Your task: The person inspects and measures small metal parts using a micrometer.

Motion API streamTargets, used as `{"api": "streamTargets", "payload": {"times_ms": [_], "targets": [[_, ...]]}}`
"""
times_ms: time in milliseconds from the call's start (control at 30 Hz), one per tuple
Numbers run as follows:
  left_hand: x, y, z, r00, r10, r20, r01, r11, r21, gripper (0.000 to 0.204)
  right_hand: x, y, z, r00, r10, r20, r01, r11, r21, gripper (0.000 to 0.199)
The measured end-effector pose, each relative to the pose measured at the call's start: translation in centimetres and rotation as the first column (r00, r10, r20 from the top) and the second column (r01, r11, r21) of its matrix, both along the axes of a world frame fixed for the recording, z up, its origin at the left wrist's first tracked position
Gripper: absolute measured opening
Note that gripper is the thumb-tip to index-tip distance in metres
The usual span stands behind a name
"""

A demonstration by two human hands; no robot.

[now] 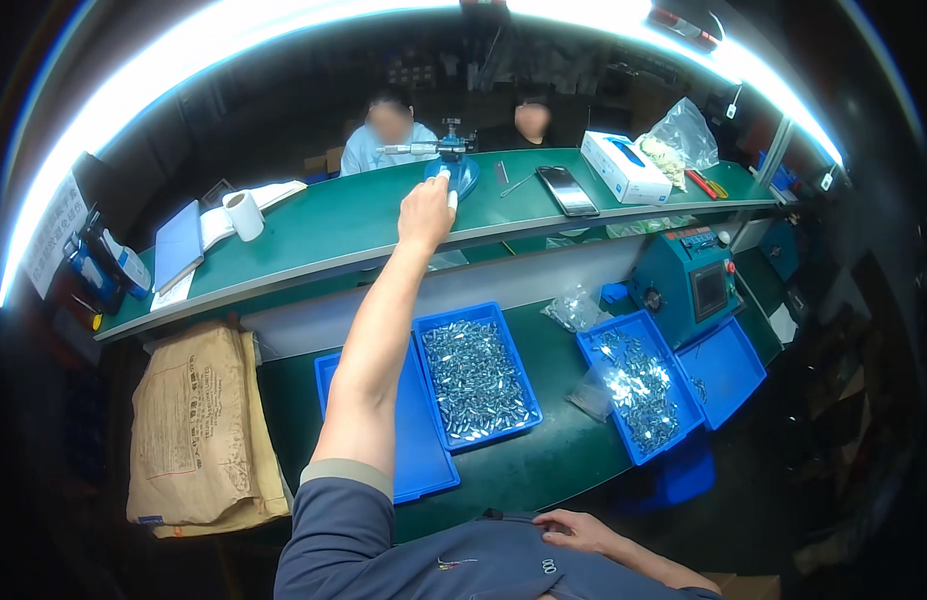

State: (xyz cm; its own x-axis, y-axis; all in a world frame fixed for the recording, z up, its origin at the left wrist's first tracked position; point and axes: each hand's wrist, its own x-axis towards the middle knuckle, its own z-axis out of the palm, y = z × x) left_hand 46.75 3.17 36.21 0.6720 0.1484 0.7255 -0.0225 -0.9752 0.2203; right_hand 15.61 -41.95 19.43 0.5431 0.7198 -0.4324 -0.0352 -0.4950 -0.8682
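The left hand [425, 212] reaches far forward onto the raised green shelf [333, 225], fingers curled around a small white object [451, 198] whose shape and long axis are too small to tell. It sits just before a round blue stand carrying a metal measuring tool [445, 160], whose long axis lies level, left to right. The right hand [575, 530] rests flat and loosely open against the person's grey top, holding nothing. On the lower green bench [543, 460] stand two blue plastic trays heaped with small shiny metal parts [475, 378] [638, 392], too many to count, plus two empty blue trays [413, 450] [725, 368]. A black phone [567, 190], a white box [623, 166] and a white paper roll [245, 214] lie on the shelf.
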Motion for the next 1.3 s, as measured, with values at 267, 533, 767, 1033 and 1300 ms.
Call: {"api": "streamTargets", "payload": {"times_ms": [267,533,767,1033,1300], "targets": [[-0.2,0.0,0.1,0.999,0.036,-0.039,-0.037,0.999,-0.005,0.033,1.8,-0.5,1.0,0.992,0.116,-0.054,-0.124,0.970,-0.211,0.047],[0.1,0.0,0.1,0.999,0.041,-0.032,-0.041,0.999,0.007,0.033,2.2,0.5,-0.1,0.986,0.150,0.078,-0.148,0.989,-0.024,0.049],[0.2,0.3,-0.1,0.999,0.040,-0.015,-0.040,0.999,0.008,0.033,4.3,0.8,0.5,0.961,0.277,0.001,-0.272,0.943,-0.190,0.053],[0.2,0.1,-0.1,0.999,0.034,-0.007,-0.034,0.999,0.008,0.033,3.0,0.2,-0.1,0.989,0.148,-0.006,-0.148,0.989,0.019,0.048],[0.6,0.1,-0.3,0.999,0.032,0.022,-0.032,0.999,0.016,0.033,4.5,0.4,0.1,0.979,0.192,-0.064,-0.197,0.977,-0.082,0.049]]}}
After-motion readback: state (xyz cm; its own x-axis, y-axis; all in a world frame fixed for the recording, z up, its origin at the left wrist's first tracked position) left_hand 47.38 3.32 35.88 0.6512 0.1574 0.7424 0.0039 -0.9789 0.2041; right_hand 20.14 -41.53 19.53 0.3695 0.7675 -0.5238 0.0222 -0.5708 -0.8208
